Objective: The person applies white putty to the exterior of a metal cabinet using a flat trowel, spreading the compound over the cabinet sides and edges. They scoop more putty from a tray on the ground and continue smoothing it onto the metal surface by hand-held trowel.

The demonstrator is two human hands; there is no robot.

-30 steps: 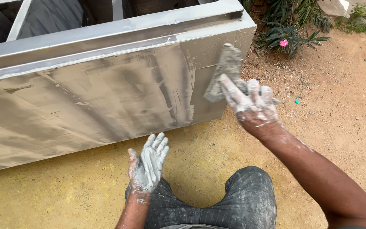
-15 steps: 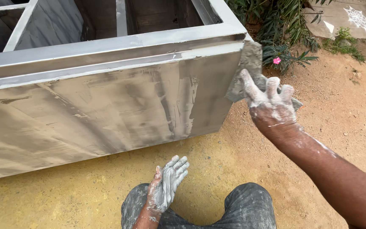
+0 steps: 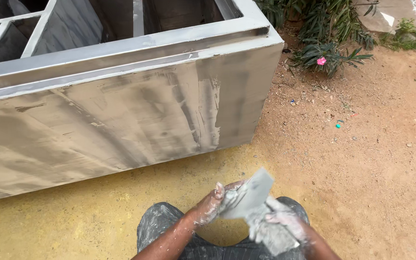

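Note:
My two hands meet low in the middle of the view, above my knees. My right hand point(image 3: 285, 226), coated in grey putty, holds a flat grey scraper blade point(image 3: 249, 195) tilted up to the right. My left hand point(image 3: 215, 202), also smeared with putty, touches the blade's lower left side; its fingers are partly hidden behind it. In front of me stands a large grey cabinet frame point(image 3: 121, 115) lying on the ground, its broad side smeared with streaks of grey putty.
Sandy ground point(image 3: 362, 159) spreads to the right, yellowish under the cabinet. Green plants with a pink flower point(image 3: 321, 61) grow beyond the cabinet's right corner. My knees in putty-stained trousers point(image 3: 162, 224) are at the bottom edge. The cabinet's open top shows inner bars point(image 3: 138, 17).
My right hand with the scraper has come down from the cabinet's right corner to my lap. My left hand has risen to meet the blade. The view has tilted slightly.

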